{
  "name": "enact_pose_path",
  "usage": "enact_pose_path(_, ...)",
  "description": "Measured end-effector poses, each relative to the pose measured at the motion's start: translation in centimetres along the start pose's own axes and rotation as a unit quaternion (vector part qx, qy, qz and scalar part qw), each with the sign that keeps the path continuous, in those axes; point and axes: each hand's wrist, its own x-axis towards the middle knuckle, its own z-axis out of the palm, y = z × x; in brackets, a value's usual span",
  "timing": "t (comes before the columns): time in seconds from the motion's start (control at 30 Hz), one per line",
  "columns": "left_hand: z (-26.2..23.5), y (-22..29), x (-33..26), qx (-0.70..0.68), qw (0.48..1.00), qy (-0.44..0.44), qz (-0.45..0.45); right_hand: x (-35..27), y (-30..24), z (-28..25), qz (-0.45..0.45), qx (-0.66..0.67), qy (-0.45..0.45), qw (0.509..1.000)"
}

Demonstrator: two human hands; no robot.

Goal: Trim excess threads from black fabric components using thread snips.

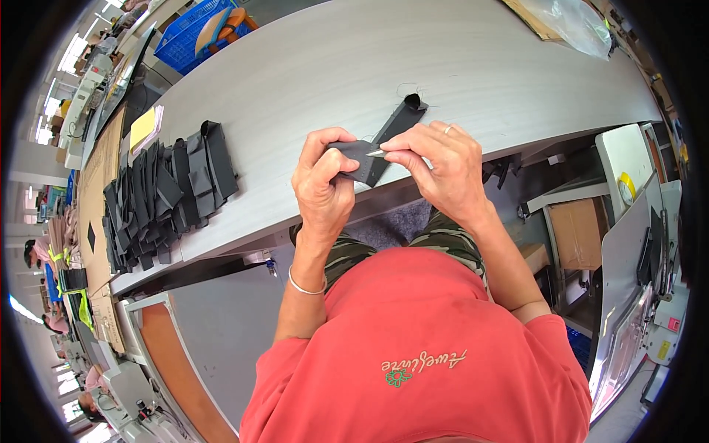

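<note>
We see dark-grey folded fabric strips [170, 190] heaped at the tabletop's [295, 81] left end, whether finished we cannot tell, then, over its near edge, the left hand [323, 181] pinching one dark-grey fabric band [401, 124], apparently mid-work, and the right hand [443, 168] gripping a pointed silver tool [377, 153] against it.

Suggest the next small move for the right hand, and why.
Probably ease the pointed tool gently along the dark fabric, without pushing toward the thumb: the right hand has its tip at the fabric, and the left hand pinches the fabric close beside that tip.
</note>
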Motion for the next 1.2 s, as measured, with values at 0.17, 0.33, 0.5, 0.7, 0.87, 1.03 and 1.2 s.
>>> enact_pose_path(0.17,0.0,-0.1,0.0,-0.001,1.000,-0.001,-0.009,0.2,0.3,0.2,0.013,0.044,0.036,0.998)
enact_pose_path(0.33,0.0,0.0,0.1,0.005,1.000,-0.013,-0.016,0.2,0.5,0.2,0.031,0.090,0.039,0.995)
enact_pose_path(0.5,0.4,0.9,0.1,-0.268,0.924,-0.044,-0.269,0.3,1.1,0.1,0.094,0.138,0.045,0.985)
enact_pose_path(0.7,0.1,1.1,0.2,-0.461,0.776,-0.083,-0.422,0.6,0.9,-0.1,0.059,0.101,0.035,0.993)
enact_pose_path(0.87,-0.2,1.5,0.0,-0.528,0.718,-0.067,-0.448,1.2,0.1,0.6,-0.006,0.039,0.028,0.999)
enact_pose_path(1.03,1.2,1.6,0.1,-0.539,0.709,-0.056,-0.450,0.4,0.9,1.1,-0.001,-0.009,0.060,0.998)
enact_pose_path(1.2,1.2,1.7,0.0,-0.523,0.734,-0.059,-0.430,0.0,0.6,1.9,0.006,-0.009,0.088,0.996)
